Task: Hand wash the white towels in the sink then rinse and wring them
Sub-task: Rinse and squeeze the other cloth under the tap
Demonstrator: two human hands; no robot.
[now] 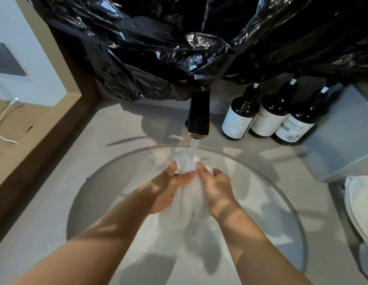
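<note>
A wet white towel (187, 164) is bunched between both hands over the round sink (100, 177). My left hand (170, 188) grips its left side and my right hand (217, 190) grips its right side, thumbs on top. The rest of the towel hangs down between my palms into the basin. Water runs from the dark faucet (199, 118) straight onto the top of the bunched cloth.
Three brown bottles (267, 118) with white labels stand behind the sink on the right. More white cloth (359, 204) lies on the counter at the right edge, beside a grey box (343, 136). Black plastic sheeting (179, 44) hangs above the faucet. A white cable (1, 124) lies at left.
</note>
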